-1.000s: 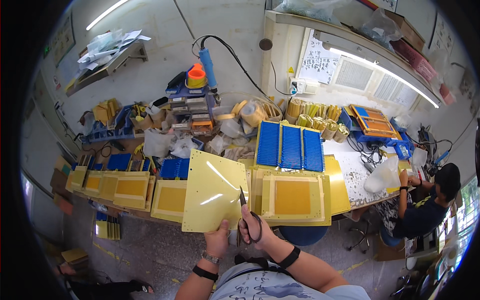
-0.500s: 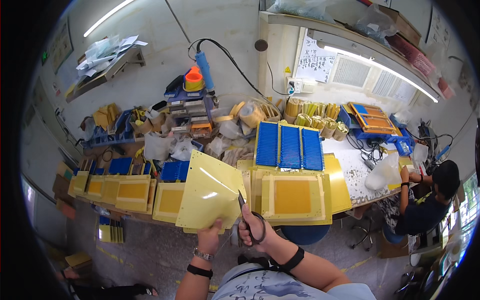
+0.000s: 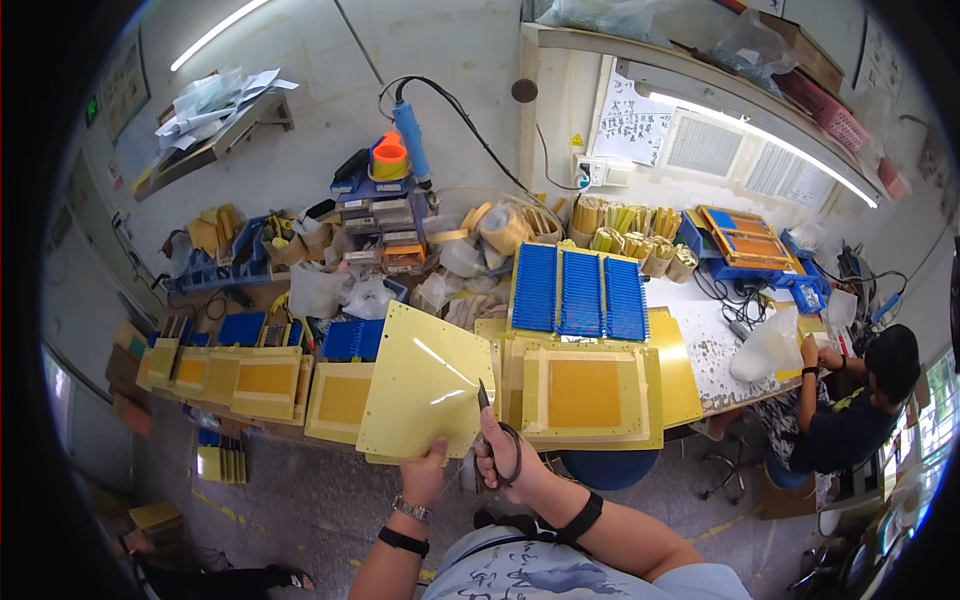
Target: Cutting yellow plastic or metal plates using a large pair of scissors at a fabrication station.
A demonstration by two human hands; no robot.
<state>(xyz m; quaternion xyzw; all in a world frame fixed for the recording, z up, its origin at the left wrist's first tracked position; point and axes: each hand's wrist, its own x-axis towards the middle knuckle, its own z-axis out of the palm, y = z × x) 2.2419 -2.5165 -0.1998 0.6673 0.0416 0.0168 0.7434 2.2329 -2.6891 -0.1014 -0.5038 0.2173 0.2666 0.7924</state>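
My left hand (image 3: 425, 472) grips the lower edge of a shiny yellow sheet (image 3: 415, 385) with small holes along its border, holding it upright in front of the bench. My right hand (image 3: 503, 460) is closed round a pair of dark scissors (image 3: 484, 396), its fingers in the handle loops. Their blades point up and lie against the right part of the sheet, where light glints. To the right stands a yellow framed panel (image 3: 585, 393) with an amber middle. Behind that panel is a board with three columns of blue strips (image 3: 582, 292).
More yellow panels (image 3: 262, 385) lean along the bench's front edge at left. Tape rolls and plastic bags (image 3: 470, 255) crowd the back, below a hanging blue tool (image 3: 410, 140). A co-worker (image 3: 850, 405) sits at far right. A blue stool (image 3: 612, 468) stands beneath the bench.
The yellow sheet and my left hand have shifted slightly to the right. The scissors have turned a little, and their blades still touch the sheet.
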